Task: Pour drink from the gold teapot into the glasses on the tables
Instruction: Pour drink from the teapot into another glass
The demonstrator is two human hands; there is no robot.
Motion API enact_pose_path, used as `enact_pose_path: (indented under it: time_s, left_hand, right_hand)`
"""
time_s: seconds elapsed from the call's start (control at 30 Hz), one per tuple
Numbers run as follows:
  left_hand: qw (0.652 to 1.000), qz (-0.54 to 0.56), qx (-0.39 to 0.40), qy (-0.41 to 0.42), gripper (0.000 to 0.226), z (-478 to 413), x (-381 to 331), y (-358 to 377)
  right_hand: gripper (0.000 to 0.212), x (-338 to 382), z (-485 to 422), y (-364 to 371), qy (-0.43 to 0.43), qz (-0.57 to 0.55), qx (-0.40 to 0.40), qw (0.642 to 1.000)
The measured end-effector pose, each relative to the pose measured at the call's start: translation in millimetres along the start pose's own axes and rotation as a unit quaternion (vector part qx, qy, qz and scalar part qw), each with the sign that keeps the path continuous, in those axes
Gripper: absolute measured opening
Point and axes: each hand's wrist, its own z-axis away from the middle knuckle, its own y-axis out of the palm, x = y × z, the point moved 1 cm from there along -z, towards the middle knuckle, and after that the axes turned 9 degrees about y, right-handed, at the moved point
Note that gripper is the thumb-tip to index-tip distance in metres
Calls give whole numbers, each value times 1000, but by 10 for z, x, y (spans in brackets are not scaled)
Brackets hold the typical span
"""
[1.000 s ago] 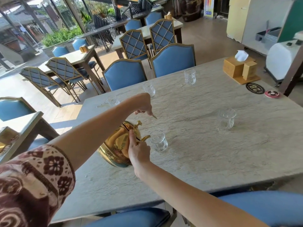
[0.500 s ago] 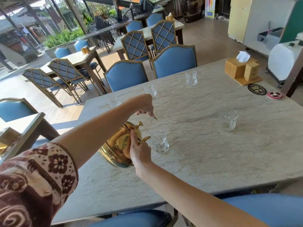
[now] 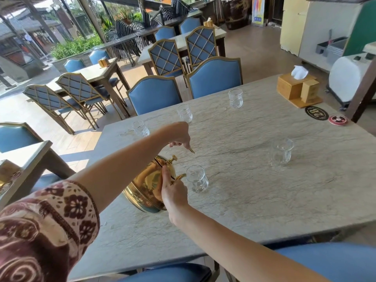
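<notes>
Here, the polished gold metal teapot is held tipped above the near left part of the grey stone-patterned table. Its round base is turned back toward the person and its curved spout points at the nearest clear ribbed glass, which stands just to the teapot's right. Whether liquid is running from the spout cannot be made out.

The left hand is above the teapot, fingers curled tight round its gold handle, whose tip pokes out past them. The right hand is at the teapot's front. Its thumb lies flat up the side toward the knobbed lid and its other fingers are folded in under the spout, so the pot is pinched between them.

Well to the right of the teapot stands a second clear glass. Beyond the teapot, three more glasses line the table's far edge, with two blue padded chairs with gold frames behind them. Far to the teapot's right, at the table's back corner, sits a wooden tissue box. A black round disc marked 28 and a red round disc lie just beside the box.
</notes>
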Motion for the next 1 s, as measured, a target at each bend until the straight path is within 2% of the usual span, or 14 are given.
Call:
enact_pose_path:
  time_s: [0.07,0.13,0.23,0.33,0.47,0.53,0.77,0.87,1.0]
  left_hand:
    - [1000,7,5,4,25,4,10,36]
    - [1000,26,0,5,21,38,30,67]
    - [997,82,-14,1,36,148,107,91]
    - [985,162,-65,13,30,339,230,112]
    - [950,278,-136,34,24,650,429,199]
    - [932,320,-164,50,23,781,438,228]
    - [887,389,-231,87,20,932,29,63]
    - [866,428,-240,100,21,830,-254,-16]
    - [859,444,-232,111,20,529,-821,-16]
  right_hand:
    - [159,-79,-73,23,-8,10,-6,1000]
    - [155,-164,-141,23,-16,22,-15,1000]
    - [143,-244,-175,-25,-31,48,-26,998]
    - [140,-221,-39,-138,-37,69,-14,997]
    - [87,-242,215,-373,-102,148,1,984]
    - [81,-269,299,-488,-138,171,3,976]
    - [101,-77,492,-1092,-244,182,0,953]
    - [115,27,480,-1432,-257,185,-33,948]
    - [132,85,304,-2023,-246,172,-51,952]
